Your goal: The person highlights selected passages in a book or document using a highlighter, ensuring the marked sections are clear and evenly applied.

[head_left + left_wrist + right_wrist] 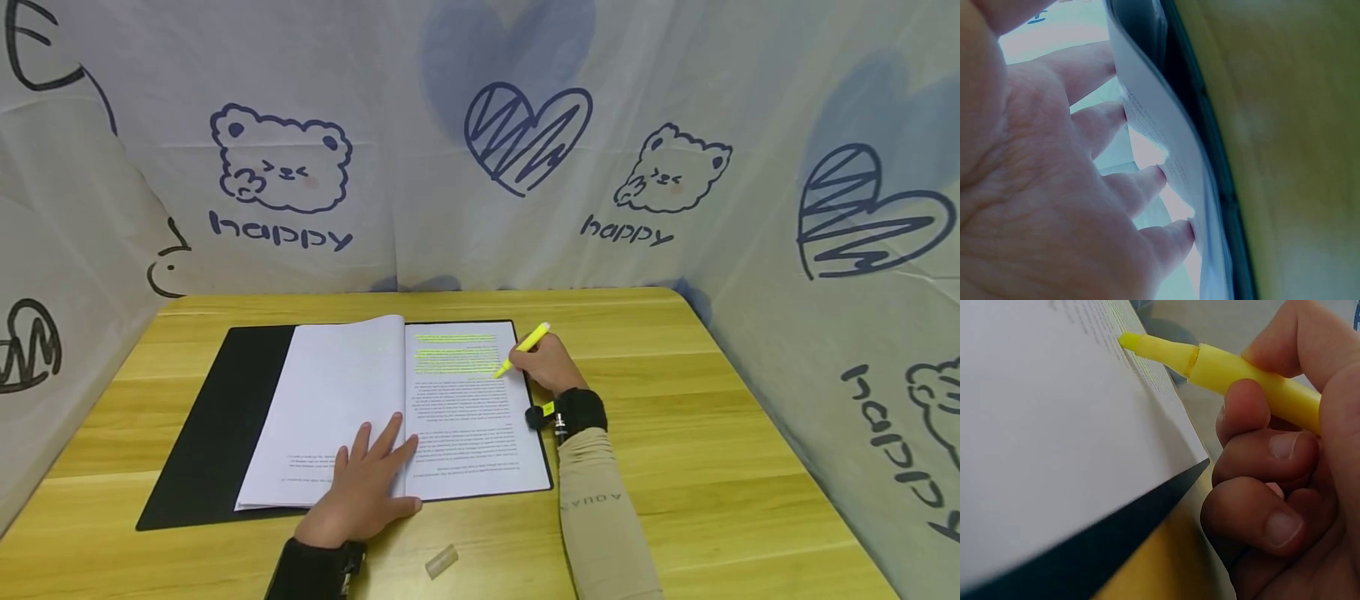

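My right hand [550, 363] grips a yellow highlighter [534, 337], its tip down at the right edge of the printed text. In the right wrist view the highlighter [1235, 372] is uncapped, pinched between thumb and fingers, tip right at the page. The right-hand page [480, 450] carries yellow-marked lines in its upper part and unmarked lines below. My left hand [363, 483] rests with spread, straight fingers across the fold and the lower part of the turned left page [337, 375]. In the left wrist view its fingertips press on the paper [1166, 119].
The pages lie in a black folder [217, 417] on a wood-grain table [675, 467]. A small translucent cap [441, 562] lies near the front, right of my left wrist. White cloth [465, 225] printed with bears and hearts hangs behind and at both sides.
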Demonstrator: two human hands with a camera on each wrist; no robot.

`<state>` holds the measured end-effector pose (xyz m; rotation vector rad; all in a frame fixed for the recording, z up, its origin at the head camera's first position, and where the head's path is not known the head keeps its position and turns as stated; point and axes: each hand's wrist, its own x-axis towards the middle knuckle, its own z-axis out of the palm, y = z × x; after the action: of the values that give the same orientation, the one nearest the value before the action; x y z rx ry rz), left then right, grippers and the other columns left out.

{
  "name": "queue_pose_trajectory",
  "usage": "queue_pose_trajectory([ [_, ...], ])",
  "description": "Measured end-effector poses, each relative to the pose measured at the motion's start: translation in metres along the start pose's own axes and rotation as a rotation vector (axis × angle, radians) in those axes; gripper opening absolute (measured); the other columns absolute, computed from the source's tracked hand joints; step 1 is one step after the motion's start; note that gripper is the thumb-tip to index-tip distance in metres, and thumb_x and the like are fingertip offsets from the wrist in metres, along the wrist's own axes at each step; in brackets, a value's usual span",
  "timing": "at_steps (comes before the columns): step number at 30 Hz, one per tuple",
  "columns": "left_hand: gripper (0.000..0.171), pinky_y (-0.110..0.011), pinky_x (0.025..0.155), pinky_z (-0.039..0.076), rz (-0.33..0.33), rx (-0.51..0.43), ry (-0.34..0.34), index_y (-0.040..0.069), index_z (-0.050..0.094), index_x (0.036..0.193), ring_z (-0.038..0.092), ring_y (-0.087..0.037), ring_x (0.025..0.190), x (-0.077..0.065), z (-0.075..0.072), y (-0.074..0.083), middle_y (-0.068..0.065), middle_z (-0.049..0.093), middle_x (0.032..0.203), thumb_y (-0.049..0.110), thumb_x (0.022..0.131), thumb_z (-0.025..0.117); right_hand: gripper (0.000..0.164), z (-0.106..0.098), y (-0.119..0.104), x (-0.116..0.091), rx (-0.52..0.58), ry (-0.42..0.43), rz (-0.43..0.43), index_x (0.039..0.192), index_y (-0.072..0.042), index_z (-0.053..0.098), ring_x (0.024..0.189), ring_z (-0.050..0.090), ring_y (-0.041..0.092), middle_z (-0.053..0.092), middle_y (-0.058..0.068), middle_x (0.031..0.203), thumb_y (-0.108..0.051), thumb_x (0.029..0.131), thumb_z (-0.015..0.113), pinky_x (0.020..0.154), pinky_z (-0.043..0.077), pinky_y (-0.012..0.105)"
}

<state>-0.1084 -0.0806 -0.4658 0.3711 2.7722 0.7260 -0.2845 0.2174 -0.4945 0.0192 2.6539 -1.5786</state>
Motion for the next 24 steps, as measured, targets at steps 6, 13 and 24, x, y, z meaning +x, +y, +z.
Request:
queue_pose_trajectory([
  [6, 0.082, -0.076, 0.117, 0.003, -0.003, -0.005, -0.008, 0.01, 0.049, 0.155, 0.002, -0.052, 0.155, 0.0, -0.001, 0.0, -0.015, 0.018, 0.172, 0.028, 0.084, 0.086, 0.017, -0.003, 0.0, -0.002, 0.003, -0.004, 0.007, 0.097, -0.005, 0.072, 0.068, 0.052, 0.025, 0.057, 0.009, 0.083, -0.021, 0.09, 0.07, 0.061, 0.039, 0.032],
  [13, 0.083, -0.075, 0.117, 0.002, -0.009, -0.014, -0.008, 0.01, 0.049, 0.155, 0.0, -0.051, 0.155, 0.001, 0.001, -0.002, -0.014, 0.017, 0.172, 0.027, 0.083, 0.086, 0.013, -0.005, 0.007, 0.0, 0.221, 0.006, -0.004, 0.09, -0.004, 0.064, 0.056, 0.044, 0.02, 0.05, 0.005, 0.071, -0.016, 0.093, 0.067, 0.051, 0.033, 0.028],
  [24, 0.082, -0.075, 0.117, 0.001, -0.014, -0.013, -0.015, 0.01, 0.049, 0.155, 0.0, -0.051, 0.155, 0.0, 0.0, 0.0, -0.014, 0.016, 0.172, 0.027, 0.084, 0.086, 0.02, -0.004, -0.008, -0.007, 0.811, -0.194, -0.092, 0.078, -0.009, 0.054, 0.043, 0.033, 0.007, 0.039, -0.004, 0.057, -0.003, 0.097, 0.049, 0.044, 0.021, 0.022],
])
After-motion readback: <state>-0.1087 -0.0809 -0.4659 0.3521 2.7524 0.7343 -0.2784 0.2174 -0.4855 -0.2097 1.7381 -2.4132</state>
